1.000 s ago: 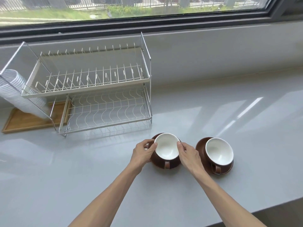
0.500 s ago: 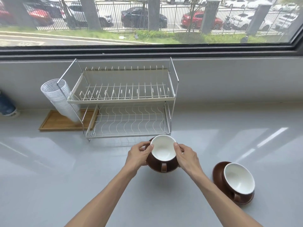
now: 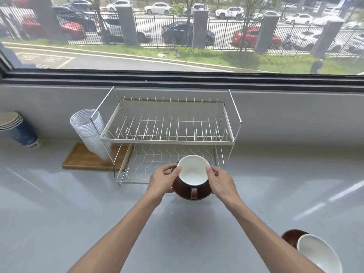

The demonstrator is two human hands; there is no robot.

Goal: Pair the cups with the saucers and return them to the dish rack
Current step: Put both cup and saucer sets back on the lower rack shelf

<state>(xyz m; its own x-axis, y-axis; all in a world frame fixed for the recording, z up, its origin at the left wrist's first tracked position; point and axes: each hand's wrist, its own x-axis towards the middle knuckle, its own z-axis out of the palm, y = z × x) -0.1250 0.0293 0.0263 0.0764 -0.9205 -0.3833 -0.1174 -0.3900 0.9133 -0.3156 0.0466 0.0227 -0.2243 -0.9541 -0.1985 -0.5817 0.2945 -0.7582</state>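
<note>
A: Cup (image 3: 194, 172) and saucer (image 3: 192, 195), where are they now?

B: Off the desk (image 3: 59, 213), lifted and carried forward to the front of the dish rack (image 3: 169, 134), level with its lower tier (image 3: 157, 162).

A: Left to right?

B: Left hand (image 3: 163, 180) grips the saucer's left edge, right hand (image 3: 220, 182) its right edge, thumbs against the cup.

A: Meaning?

B: First pair is nearly racked. The second cup (image 3: 317, 255) and saucer (image 3: 291, 236) wait at lower right.

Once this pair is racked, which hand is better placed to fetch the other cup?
Right. The other cup sits on its saucer beside the right forearm; the left hand would cross over.
</note>
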